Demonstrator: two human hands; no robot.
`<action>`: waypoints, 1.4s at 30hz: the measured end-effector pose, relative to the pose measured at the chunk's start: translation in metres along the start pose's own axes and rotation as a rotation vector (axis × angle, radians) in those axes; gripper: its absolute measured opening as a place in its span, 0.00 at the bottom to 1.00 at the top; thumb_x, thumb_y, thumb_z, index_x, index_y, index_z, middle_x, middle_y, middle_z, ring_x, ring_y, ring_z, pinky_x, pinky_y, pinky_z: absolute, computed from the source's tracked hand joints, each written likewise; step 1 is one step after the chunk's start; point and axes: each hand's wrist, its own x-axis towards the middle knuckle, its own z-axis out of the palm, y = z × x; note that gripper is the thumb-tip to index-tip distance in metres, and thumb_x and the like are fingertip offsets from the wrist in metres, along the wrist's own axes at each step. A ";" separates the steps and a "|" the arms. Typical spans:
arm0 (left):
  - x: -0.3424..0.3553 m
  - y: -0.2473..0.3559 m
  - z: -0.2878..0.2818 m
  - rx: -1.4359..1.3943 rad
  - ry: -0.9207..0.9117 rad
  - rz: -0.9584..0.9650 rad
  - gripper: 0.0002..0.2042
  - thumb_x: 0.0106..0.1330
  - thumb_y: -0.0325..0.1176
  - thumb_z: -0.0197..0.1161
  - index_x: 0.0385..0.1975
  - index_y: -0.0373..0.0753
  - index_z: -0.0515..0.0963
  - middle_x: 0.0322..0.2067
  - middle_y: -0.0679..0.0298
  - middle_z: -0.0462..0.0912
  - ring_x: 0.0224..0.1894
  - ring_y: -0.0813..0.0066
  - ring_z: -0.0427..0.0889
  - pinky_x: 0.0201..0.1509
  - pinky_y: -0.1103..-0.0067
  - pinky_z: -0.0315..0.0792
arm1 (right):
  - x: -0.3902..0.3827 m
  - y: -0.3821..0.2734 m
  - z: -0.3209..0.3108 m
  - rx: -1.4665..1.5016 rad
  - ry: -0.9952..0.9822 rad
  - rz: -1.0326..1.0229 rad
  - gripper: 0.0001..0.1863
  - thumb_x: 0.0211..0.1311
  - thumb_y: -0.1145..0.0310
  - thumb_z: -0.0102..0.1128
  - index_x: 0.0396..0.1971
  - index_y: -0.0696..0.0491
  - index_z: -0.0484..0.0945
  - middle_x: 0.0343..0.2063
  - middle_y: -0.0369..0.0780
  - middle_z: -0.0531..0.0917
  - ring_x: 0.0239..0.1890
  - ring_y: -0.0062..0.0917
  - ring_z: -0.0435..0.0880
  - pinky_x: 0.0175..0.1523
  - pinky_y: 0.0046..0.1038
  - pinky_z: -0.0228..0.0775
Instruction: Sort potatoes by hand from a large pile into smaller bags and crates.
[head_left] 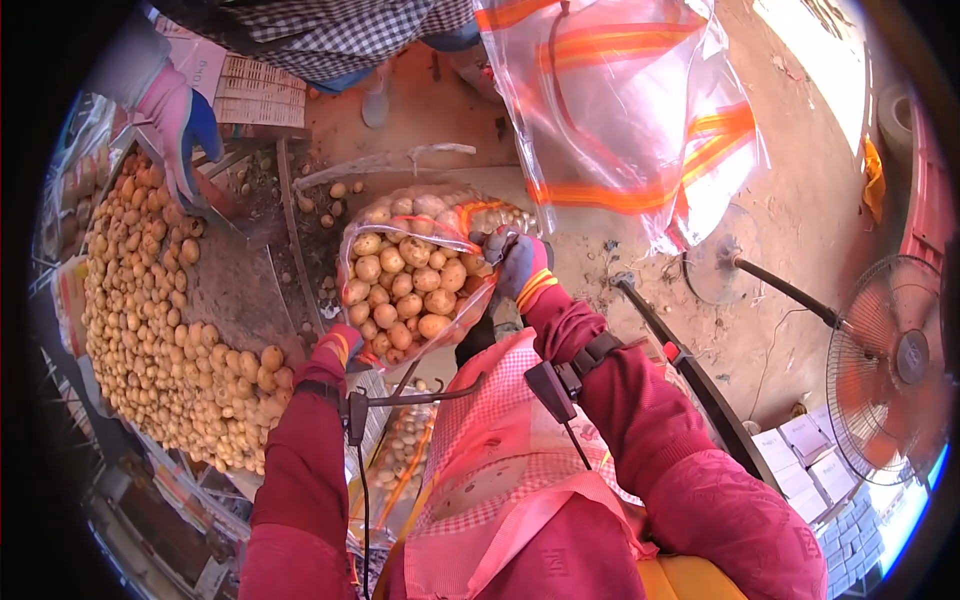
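A clear plastic mesh bag [462, 332] with orange bands stands before me, its mouth spread wide toward me. Round tan potatoes [412, 283] fill it nearly to the rim. My gloved right hand [520, 265] is closed on the rim at the right. At the near left side of the mouth, my gloved left hand [340, 346] holds the rim, its fingers partly hidden by the sleeve and the bag.
On my left is a sorting table [235, 290] heaped with potatoes. Another person's gloved hand [180, 125] reaches over its far end. Empty orange-striped bags [630, 120] hang ahead. A fan [895, 350] and a black metal bar [690, 375] stand to the right.
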 end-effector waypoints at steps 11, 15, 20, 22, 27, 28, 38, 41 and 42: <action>-0.049 0.023 -0.004 0.404 0.017 0.360 0.17 0.66 0.47 0.59 0.35 0.38 0.84 0.32 0.49 0.85 0.37 0.51 0.86 0.39 0.61 0.77 | -0.071 -0.058 -0.046 0.828 0.675 0.367 0.12 0.60 0.73 0.38 0.16 0.52 0.66 0.16 0.37 0.71 0.15 0.22 0.60 0.32 0.25 0.65; -0.092 0.062 -0.011 0.505 0.085 0.778 0.17 0.66 0.46 0.60 0.32 0.36 0.84 0.30 0.48 0.85 0.35 0.51 0.86 0.36 0.61 0.77 | -0.199 -0.078 -0.066 1.230 1.001 0.506 0.10 0.62 0.70 0.39 0.21 0.48 0.66 0.16 0.38 0.73 0.13 0.19 0.55 0.22 0.25 0.54; -0.151 0.133 -0.042 -0.061 -0.147 0.556 0.08 0.62 0.28 0.64 0.37 0.30 0.81 0.25 0.57 0.84 0.29 0.68 0.83 0.31 0.71 0.73 | -0.333 -0.076 -0.003 1.421 1.183 0.338 0.10 0.66 0.68 0.40 0.24 0.47 0.68 0.17 0.35 0.73 0.15 0.18 0.56 0.24 0.23 0.53; -0.167 0.165 -0.047 0.079 -0.134 0.644 0.10 0.62 0.28 0.64 0.39 0.29 0.81 0.25 0.60 0.84 0.29 0.73 0.81 0.30 0.72 0.73 | -0.370 -0.075 0.029 1.569 1.238 0.252 0.11 0.66 0.66 0.40 0.23 0.47 0.68 0.17 0.34 0.72 0.15 0.19 0.57 0.25 0.25 0.53; -0.210 0.230 -0.010 0.524 -0.154 0.864 0.10 0.62 0.29 0.65 0.38 0.28 0.82 0.26 0.61 0.84 0.30 0.78 0.78 0.31 0.73 0.72 | -0.471 -0.079 0.091 0.091 1.360 0.255 0.14 0.42 0.80 0.59 0.12 0.50 0.63 0.15 0.31 0.66 0.21 0.16 0.70 0.28 0.24 0.59; -0.224 0.235 0.009 0.561 -0.180 0.925 0.09 0.62 0.29 0.65 0.37 0.28 0.82 0.26 0.60 0.84 0.30 0.78 0.79 0.31 0.73 0.72 | -0.492 -0.077 0.100 0.127 1.429 0.281 0.14 0.42 0.80 0.59 0.12 0.50 0.63 0.15 0.31 0.66 0.21 0.16 0.70 0.28 0.24 0.59; -0.396 0.262 0.242 1.138 -0.380 0.713 0.07 0.66 0.28 0.57 0.37 0.35 0.81 0.18 0.63 0.78 0.16 0.65 0.78 0.18 0.70 0.70 | -0.684 -0.097 0.173 0.429 2.200 0.487 0.17 0.32 0.74 0.73 0.13 0.52 0.68 0.15 0.32 0.71 0.24 0.17 0.70 0.25 0.27 0.61; -0.391 0.257 0.317 1.858 -0.496 1.289 0.11 0.65 0.33 0.59 0.41 0.35 0.84 0.28 0.52 0.85 0.31 0.57 0.87 0.33 0.68 0.79 | -0.704 -0.109 0.224 0.519 2.288 0.609 0.18 0.32 0.72 0.74 0.13 0.53 0.67 0.14 0.31 0.68 0.21 0.18 0.64 0.24 0.29 0.58; -0.396 0.257 0.344 2.170 -0.485 1.460 0.13 0.64 0.36 0.60 0.42 0.36 0.84 0.30 0.49 0.85 0.34 0.55 0.87 0.34 0.68 0.79 | -0.705 -0.106 0.235 0.592 2.365 0.579 0.19 0.33 0.73 0.75 0.13 0.52 0.66 0.14 0.31 0.67 0.21 0.17 0.64 0.24 0.28 0.58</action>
